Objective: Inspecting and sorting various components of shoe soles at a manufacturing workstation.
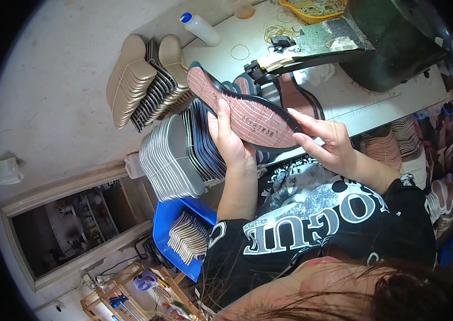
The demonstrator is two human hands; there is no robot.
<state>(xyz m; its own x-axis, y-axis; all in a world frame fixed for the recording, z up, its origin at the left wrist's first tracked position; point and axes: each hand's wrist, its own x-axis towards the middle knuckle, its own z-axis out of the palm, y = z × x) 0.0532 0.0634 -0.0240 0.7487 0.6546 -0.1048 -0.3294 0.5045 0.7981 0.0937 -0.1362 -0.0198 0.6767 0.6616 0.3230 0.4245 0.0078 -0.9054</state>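
Note:
Between my two hands is a shoe insole (248, 119), tilted, its reddish-brown lined underside facing up and a black rim around its edge. My left hand (231, 136) grips it along the near edge, thumb lying on the underside and fingers behind. At the wider end, my right hand (329, 142) pinches the rim with thumb and fingertips. Just beyond the held piece, another brown-bottomed insole (297, 96) lies on the white table (363, 104), under the arm of a green sewing machine (325, 43).
Left of my hands stand tied stacks of gold insoles (130, 88) and silver insoles (168, 158). A white bottle with a blue cap (201, 29) and a yellow basket of rubber bands (315, 10) are at the back. Below left sits a blue bin (165, 224) holding more insoles.

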